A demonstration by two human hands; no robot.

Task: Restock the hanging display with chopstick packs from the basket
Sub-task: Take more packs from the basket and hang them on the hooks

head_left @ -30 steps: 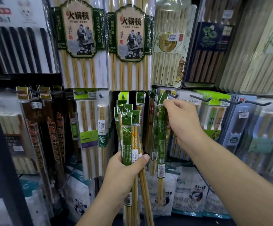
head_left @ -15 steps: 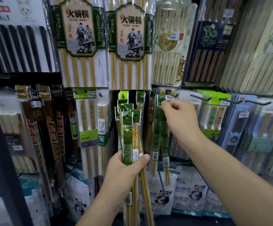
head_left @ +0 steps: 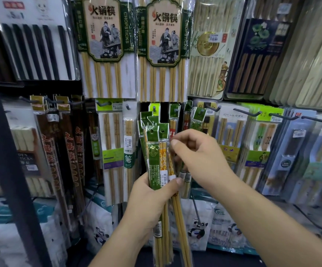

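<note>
Presumably a pack is being picked from the chopstick bundle [head_left: 157, 160] gripped by the left hand [head_left: 150, 197]; the hold of the right hand [head_left: 200, 157] cannot be told. Threading onto the hook [head_left: 201, 112] is required next.

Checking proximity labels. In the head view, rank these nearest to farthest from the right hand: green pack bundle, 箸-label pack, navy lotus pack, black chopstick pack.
1. green pack bundle: just left of the right hand, gripped by the left hand.
2. 箸-label pack: further left, lower row.
3. navy lotus pack: upper right.
4. black chopstick pack: far upper left.
</note>
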